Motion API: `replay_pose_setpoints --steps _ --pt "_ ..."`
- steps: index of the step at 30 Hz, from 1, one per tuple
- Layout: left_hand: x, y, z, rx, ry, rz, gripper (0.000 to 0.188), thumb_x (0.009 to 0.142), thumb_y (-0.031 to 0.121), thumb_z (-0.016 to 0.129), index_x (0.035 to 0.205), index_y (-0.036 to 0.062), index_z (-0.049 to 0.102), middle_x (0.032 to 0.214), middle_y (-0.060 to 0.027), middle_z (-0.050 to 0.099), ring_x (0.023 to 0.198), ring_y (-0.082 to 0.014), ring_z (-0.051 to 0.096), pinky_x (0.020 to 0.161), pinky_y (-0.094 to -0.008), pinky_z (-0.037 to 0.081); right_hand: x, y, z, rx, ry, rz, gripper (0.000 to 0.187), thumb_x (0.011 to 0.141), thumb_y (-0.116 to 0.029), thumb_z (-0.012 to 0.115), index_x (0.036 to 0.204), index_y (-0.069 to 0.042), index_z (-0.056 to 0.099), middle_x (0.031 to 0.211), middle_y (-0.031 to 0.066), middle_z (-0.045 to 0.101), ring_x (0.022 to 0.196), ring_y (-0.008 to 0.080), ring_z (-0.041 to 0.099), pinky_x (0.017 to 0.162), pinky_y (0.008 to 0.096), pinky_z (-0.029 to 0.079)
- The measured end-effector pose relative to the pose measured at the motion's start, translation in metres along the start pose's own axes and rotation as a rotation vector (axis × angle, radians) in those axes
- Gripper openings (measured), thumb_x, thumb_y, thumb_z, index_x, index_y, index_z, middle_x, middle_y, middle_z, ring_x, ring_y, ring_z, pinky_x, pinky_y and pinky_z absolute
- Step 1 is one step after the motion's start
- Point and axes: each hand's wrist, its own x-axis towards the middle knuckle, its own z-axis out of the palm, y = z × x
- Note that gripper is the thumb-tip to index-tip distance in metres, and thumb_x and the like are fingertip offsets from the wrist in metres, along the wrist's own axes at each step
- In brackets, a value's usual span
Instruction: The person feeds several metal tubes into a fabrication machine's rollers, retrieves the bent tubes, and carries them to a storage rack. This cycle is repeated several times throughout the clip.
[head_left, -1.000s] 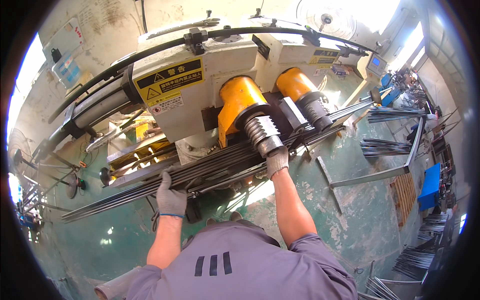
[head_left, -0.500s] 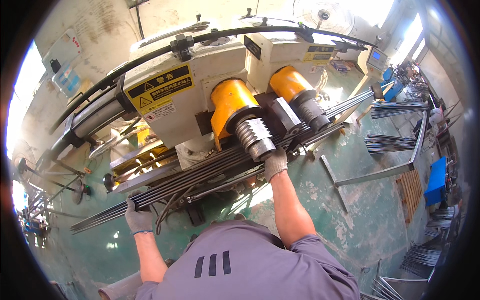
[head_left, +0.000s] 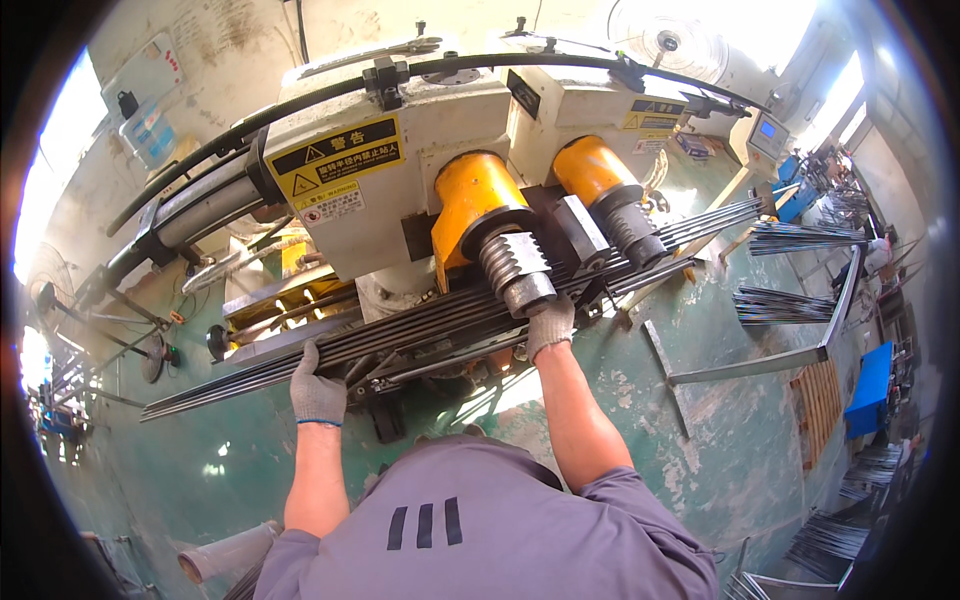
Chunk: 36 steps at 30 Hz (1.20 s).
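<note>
A bundle of long thin metal rods (head_left: 400,335) runs slantwise across the machine, its near left end sticking out over the floor. My left hand (head_left: 319,392), in a knitted work glove, is closed on the rods left of the middle, thumb up along their near side. My right hand (head_left: 551,328), gloved too, reaches to the rods beside the tip of a grooved steel roller (head_left: 515,268); its fingers are hidden. That roller projects from an orange housing (head_left: 478,195). To its right, a second grooved roller (head_left: 630,230) sticks out of another orange housing (head_left: 592,168).
The pale machine body (head_left: 370,225) carries yellow warning labels, and a black hose (head_left: 300,100) arches over it. A control panel (head_left: 768,132) stands at the far right. Rod stacks (head_left: 785,305) rest on a metal frame (head_left: 750,366), near a wooden pallet (head_left: 817,412) and a blue box (head_left: 870,390).
My left hand has moved right and up along the rods, and their left end sits higher. My right hand stays by the roller. The view has shifted slightly.
</note>
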Motion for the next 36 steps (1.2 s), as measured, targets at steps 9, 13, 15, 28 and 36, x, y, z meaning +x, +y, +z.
replay_pose_setpoints --steps 9,13,15,28,36 --pt "0.019 0.047 -0.04 -0.149 0.072 0.146 0.03 0.112 0.023 0.051 0.122 -0.0017 0.065 0.118 -0.015 0.071 0.115 -0.031 0.068 0.107 -0.0469 0.055 -0.115 -0.057 -0.035 -0.234 0.184 -0.006 0.042 0.103 -0.032 0.072 0.126 0.002 0.067 0.109 0.0082 0.073 0.091 0.0165 0.07 0.075 0.0317 0.058" --pt "0.014 0.027 -0.029 0.001 -0.016 0.185 0.031 0.111 0.026 0.056 0.122 -0.0007 0.067 0.115 -0.0153 0.073 0.113 -0.0305 0.069 0.109 -0.0465 0.053 -0.127 -0.044 -0.074 -0.286 0.245 0.101 0.028 0.105 -0.026 0.068 0.111 0.001 0.069 0.092 0.0053 0.072 0.074 0.0131 0.065 0.064 0.0279 0.054" --pt "0.003 0.008 -0.011 -0.066 0.001 0.127 0.031 0.109 0.028 0.059 0.12 0.0007 0.068 0.118 -0.0148 0.073 0.114 -0.0314 0.069 0.11 -0.049 0.052 -0.134 -0.044 -0.069 -0.339 0.275 0.146 0.027 0.105 -0.026 0.068 0.11 0.0 0.069 0.089 0.0045 0.071 0.071 0.0124 0.064 0.063 0.0273 0.053" --pt "-0.025 0.01 -0.013 -0.281 -0.08 0.034 0.042 0.107 0.029 0.061 0.139 0.0024 0.056 0.141 -0.015 0.064 0.134 -0.0358 0.058 0.119 -0.0546 0.043 -0.118 0.015 -0.079 -0.503 -0.071 0.319 0.018 0.102 -0.018 0.072 0.106 -0.002 0.066 0.082 0.0057 0.068 0.065 0.0159 0.062 0.056 0.0294 0.05" --pt "0.016 0.185 -0.164 -0.234 0.217 0.363 0.033 0.11 0.036 0.056 0.121 0.0061 0.062 0.116 -0.0135 0.071 0.11 -0.0347 0.068 0.102 -0.054 0.054 -0.123 0.064 -0.186 -0.776 0.223 0.434 0.017 0.1 -0.022 0.068 0.096 -0.008 0.061 0.075 0.0047 0.064 0.057 0.0181 0.057 0.048 0.0343 0.042"
